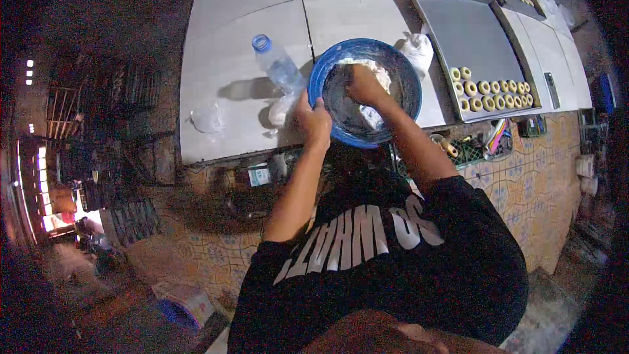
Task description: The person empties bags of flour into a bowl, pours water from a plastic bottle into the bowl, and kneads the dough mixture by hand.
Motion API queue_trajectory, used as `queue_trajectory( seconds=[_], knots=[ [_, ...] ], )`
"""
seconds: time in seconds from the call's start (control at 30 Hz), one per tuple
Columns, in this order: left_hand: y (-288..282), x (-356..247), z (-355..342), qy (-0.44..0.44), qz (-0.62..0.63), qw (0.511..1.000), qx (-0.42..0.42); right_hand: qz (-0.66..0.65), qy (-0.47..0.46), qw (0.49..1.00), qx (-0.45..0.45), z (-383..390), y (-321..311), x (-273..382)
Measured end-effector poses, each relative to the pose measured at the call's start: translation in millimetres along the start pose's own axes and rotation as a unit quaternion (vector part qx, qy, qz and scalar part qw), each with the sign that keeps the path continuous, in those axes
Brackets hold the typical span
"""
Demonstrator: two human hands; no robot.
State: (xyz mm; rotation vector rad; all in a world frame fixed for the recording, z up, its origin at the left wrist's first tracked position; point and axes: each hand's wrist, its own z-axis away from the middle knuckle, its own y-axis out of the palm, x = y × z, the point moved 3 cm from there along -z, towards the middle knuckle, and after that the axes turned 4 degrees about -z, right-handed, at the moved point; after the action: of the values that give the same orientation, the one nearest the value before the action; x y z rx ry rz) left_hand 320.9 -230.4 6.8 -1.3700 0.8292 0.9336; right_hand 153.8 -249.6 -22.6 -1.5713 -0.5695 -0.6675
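A round blue basin [415, 78] sits near the front edge of the white table, its inside dark and smeared. My left hand [316, 123] grips the basin's left rim, thumb up over the edge. Down inside the basin is my right hand [364, 85], its fingers curled and partly hidden; whatever they hold cannot be made out. White floury dough [383, 77] lies along the far and right inner side, beside that hand. A small whitish-blue piece [371, 117], too blurred to name, lies in the basin's near part.
Left of the basin are a clear plastic bottle [278, 65], a small white bag [282, 111] and a crumpled clear bag [208, 118]. A tied white bag [417, 51] stands on its right. Farther right lie a metal tray [458, 26] with ring-shaped dough pieces [488, 101] and a phone [552, 90].
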Motion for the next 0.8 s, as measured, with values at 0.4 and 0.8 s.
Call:
queue_trajectory(
  seconds=[0.4,0.8],
  knots=[
    [9.1,51.1,-57.3,0.070,0.112,0.988,0.081,-0.017,-0.093,0.975,0.202,71.7,7.1,58.6],
    [14.2,2.3,-38.1,0.029,0.044,0.994,0.095,0.143,-0.060,0.982,0.111,-7.9,-23.3,-16.9]
  ],
)
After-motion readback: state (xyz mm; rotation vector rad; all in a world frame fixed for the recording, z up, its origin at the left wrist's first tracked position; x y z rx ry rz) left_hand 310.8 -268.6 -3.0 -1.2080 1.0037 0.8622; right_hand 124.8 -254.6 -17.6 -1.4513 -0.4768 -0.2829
